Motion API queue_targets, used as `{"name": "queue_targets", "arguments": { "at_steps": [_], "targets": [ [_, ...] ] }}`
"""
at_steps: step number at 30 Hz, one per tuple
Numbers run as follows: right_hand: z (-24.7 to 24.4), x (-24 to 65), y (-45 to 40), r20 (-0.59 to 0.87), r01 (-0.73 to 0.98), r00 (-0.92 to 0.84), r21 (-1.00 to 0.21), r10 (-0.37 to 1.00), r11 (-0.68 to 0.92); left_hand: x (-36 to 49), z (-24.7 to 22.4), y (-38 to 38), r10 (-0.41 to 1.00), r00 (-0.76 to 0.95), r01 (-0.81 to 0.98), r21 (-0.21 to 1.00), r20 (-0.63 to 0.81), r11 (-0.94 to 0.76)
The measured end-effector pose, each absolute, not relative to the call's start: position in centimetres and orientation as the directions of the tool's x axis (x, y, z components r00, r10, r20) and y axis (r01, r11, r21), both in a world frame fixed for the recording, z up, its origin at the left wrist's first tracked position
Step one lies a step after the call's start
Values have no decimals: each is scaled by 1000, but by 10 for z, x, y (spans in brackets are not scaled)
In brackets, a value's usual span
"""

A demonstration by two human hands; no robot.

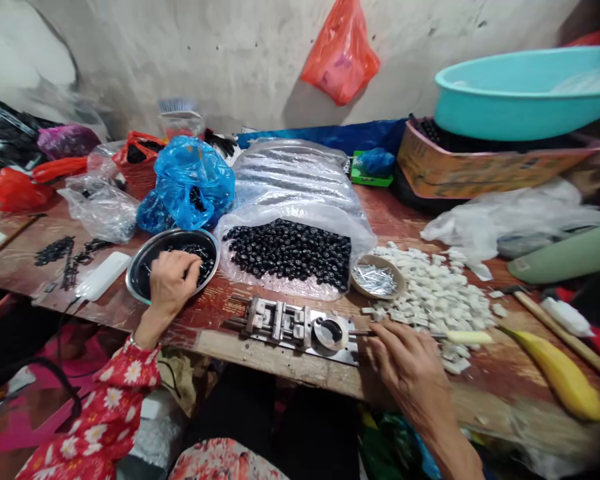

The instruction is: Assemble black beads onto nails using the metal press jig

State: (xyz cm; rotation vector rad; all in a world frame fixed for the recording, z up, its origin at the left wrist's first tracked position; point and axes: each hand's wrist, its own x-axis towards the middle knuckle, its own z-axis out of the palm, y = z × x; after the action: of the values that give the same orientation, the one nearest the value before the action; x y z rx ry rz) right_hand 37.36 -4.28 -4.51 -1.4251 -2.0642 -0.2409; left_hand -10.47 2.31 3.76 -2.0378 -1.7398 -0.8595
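My left hand is over a metal bowl of dark parts, fingers curled together; whatever they may hold is hidden. At the table's front edge lies a metal jig with a round ring at its right end. My right hand rests just right of the jig, its fingers over a thin rod with a pale yellow handle. Behind the jig, black round parts spill from a clear plastic bag. A small round dish of metal pins sits beside a pile of white pieces.
Blue and red plastic bags stand at the back left. A yellow banana-shaped object and a wooden-handled hammer lie right. A turquoise basin tops a box at the back right.
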Motion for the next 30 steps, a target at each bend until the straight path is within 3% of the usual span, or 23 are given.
{"name": "queue_targets", "arguments": {
  "at_steps": [2,5,13,19,23,26,30],
  "targets": [
    [-40,367,-38,550,882,-229,-231,803,410,-78,30,22,803,200,910,196,562,-364],
    [-26,351,-31,493,860,-225,-304,841,408,-41,13,32,823,290,855,254,489,-452],
    [10,280,38,365,757,-326,-452,872,472,-1,-16,86,936,262,904,280,234,-323],
    [2,232,97,146,856,-413,-273,899,438,-3,-18,83,933,262,887,320,248,-334],
    [-4,223,107,130,869,-424,-222,896,443,-4,-12,69,942,174,774,552,288,-312],
    [-4,229,102,226,823,-393,-347,892,450,-5,-3,52,963,105,630,732,249,-258],
    [-3,245,78,353,662,-346,-564,869,493,-6,7,24,961,103,521,809,256,-271]
  ]
}}
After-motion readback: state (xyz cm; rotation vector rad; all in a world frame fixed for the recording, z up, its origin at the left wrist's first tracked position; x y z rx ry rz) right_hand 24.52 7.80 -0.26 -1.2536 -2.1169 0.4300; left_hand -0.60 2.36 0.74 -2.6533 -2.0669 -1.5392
